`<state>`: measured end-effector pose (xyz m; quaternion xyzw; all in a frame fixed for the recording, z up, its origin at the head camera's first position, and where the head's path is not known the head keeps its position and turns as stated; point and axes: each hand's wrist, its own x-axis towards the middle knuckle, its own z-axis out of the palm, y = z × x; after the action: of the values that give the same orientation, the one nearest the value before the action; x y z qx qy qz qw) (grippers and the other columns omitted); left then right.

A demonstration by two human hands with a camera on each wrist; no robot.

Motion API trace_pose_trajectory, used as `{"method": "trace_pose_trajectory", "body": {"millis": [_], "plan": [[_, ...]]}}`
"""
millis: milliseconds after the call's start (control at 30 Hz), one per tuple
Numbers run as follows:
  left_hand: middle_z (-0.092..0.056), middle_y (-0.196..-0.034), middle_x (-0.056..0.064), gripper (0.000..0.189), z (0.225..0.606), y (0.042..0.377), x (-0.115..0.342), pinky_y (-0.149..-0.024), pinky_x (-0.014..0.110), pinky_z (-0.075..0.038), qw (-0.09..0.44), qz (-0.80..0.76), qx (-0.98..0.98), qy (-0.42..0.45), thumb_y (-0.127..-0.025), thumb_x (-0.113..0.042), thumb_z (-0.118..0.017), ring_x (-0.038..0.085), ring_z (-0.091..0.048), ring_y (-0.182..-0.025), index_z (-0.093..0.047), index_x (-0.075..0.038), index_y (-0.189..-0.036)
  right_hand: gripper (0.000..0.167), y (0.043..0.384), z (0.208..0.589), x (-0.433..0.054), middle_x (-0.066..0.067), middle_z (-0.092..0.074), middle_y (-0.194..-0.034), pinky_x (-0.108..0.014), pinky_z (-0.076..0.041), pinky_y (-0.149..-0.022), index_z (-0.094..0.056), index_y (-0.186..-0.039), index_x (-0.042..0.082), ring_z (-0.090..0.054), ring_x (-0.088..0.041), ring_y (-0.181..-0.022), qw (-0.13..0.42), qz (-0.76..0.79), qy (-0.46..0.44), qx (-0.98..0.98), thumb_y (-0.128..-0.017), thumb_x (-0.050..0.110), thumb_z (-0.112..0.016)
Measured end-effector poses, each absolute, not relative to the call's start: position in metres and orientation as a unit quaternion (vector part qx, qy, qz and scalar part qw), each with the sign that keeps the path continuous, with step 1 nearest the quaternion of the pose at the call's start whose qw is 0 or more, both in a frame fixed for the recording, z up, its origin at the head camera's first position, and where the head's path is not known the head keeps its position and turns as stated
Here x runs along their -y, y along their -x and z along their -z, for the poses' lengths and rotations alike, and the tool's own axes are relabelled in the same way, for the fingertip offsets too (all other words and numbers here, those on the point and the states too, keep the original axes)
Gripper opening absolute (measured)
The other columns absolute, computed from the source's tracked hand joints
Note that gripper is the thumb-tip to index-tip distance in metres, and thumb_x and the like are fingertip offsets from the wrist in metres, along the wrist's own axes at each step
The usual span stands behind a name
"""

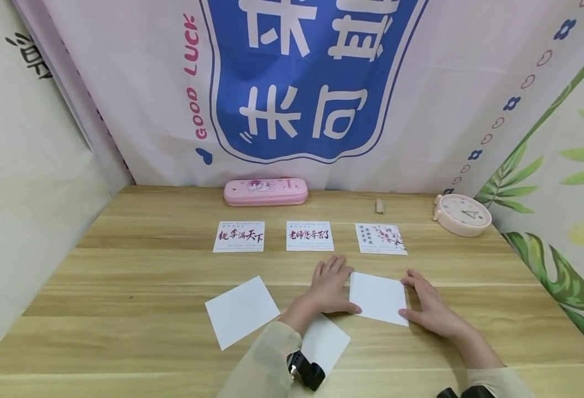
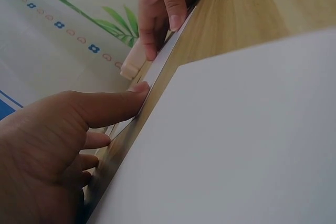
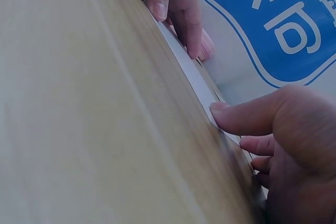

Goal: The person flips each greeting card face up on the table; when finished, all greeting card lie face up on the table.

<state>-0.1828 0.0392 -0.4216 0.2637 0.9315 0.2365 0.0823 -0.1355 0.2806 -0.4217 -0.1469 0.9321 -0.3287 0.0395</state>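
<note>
A blank white card (image 1: 378, 298) lies between my two hands on the wooden table, a little tilted. My left hand (image 1: 330, 286) holds its left edge, the thumb at the near corner and the fingers spread toward the far one. On the opposite edge, my right hand (image 1: 432, 307) grips with thumb and index finger at the two right corners. The right wrist view shows the right thumb (image 3: 247, 113) resting at the card's edge. Under the left forearm a second blank card (image 1: 325, 344) is partly hidden. Another blank card (image 1: 242, 312) lies turned at an angle to the left.
Three printed cards stand in a row beyond my hands: a left one (image 1: 239, 236), a middle one (image 1: 309, 236) and a right one (image 1: 381, 239). Farther back are a pink pencil case (image 1: 266, 192), a small beige block (image 1: 379, 207) and a pink clock (image 1: 463, 214), before a hanging cloth (image 1: 137, 99).
</note>
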Motion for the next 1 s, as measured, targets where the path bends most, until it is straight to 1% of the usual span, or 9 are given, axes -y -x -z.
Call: {"method": "trace_pose_trajectory", "body": {"millis": [233, 533, 667, 733, 900, 1000], "plan": [[-0.019, -0.14, 0.008, 0.081, 0.4217, 0.1821, -0.0391, -0.101, 0.042, -0.001, 0.086, -0.236, -0.932, -0.26, -0.061, -0.047, -0.072, 0.023, -0.008, -0.128, -0.04, -0.013, -0.127, 0.054, 0.1365, 0.4222, -0.2787, -0.029, -0.014, -0.135, -0.06, -0.007, -0.091, -0.036, -0.114, -0.003, -0.009, -0.045, -0.121, 0.042, 0.337, 0.133, -0.931, -0.074, 0.015, -0.066], [-0.018, -0.141, 0.008, 0.085, 0.4207, 0.1821, -0.0398, -0.1, 0.042, 0.001, 0.09, -0.231, -0.933, -0.261, -0.061, -0.047, -0.071, 0.022, -0.007, -0.128, -0.037, -0.012, -0.13, 0.051, 0.1367, 0.4237, -0.2793, -0.03, -0.015, -0.134, -0.06, -0.007, -0.091, -0.034, -0.112, -0.003, -0.01, -0.046, -0.12, 0.032, 0.35, 0.126, -0.928, -0.073, 0.01, -0.065], [-0.018, -0.14, 0.007, 0.084, 0.4208, 0.1831, -0.04, -0.1, 0.042, 0.0, 0.089, -0.234, -0.933, -0.259, -0.061, -0.047, -0.072, 0.022, -0.008, -0.128, -0.037, -0.014, -0.129, 0.053, 0.137, 0.423, -0.2794, -0.03, -0.015, -0.133, -0.061, -0.007, -0.09, -0.033, -0.112, -0.003, -0.01, -0.046, -0.12, 0.027, 0.351, 0.128, -0.927, -0.074, 0.012, -0.066], [-0.019, -0.14, 0.007, 0.084, 0.421, 0.1835, -0.0401, -0.1, 0.042, 0.0, 0.085, -0.237, -0.933, -0.258, -0.06, -0.047, -0.073, 0.022, -0.008, -0.128, -0.037, -0.015, -0.129, 0.054, 0.1371, 0.4222, -0.2796, -0.029, -0.015, -0.133, -0.061, -0.007, -0.09, -0.033, -0.114, -0.003, -0.011, -0.047, -0.119, 0.025, 0.35, 0.131, -0.927, -0.074, 0.014, -0.066], [-0.021, -0.139, 0.007, 0.084, 0.4212, 0.1832, -0.0404, -0.1, 0.043, -0.002, 0.076, -0.248, -0.931, -0.257, -0.059, -0.045, -0.074, 0.022, -0.01, -0.128, -0.037, -0.017, -0.128, 0.066, 0.1365, 0.4216, -0.2812, -0.028, -0.015, -0.135, -0.06, -0.009, -0.091, -0.031, -0.125, -0.006, -0.01, -0.045, -0.121, 0.033, 0.342, 0.137, -0.929, -0.075, 0.019, -0.066], [-0.023, -0.139, 0.008, 0.083, 0.421, 0.1824, -0.0403, -0.1, 0.044, -0.002, 0.072, -0.261, -0.927, -0.26, -0.058, -0.043, -0.075, 0.023, -0.011, -0.127, -0.036, -0.018, -0.128, 0.065, 0.1367, 0.4229, -0.2828, -0.028, -0.017, -0.134, -0.059, -0.011, -0.092, -0.033, -0.124, -0.008, -0.012, -0.044, -0.121, 0.033, 0.348, 0.137, -0.927, -0.074, 0.019, -0.067]]}}
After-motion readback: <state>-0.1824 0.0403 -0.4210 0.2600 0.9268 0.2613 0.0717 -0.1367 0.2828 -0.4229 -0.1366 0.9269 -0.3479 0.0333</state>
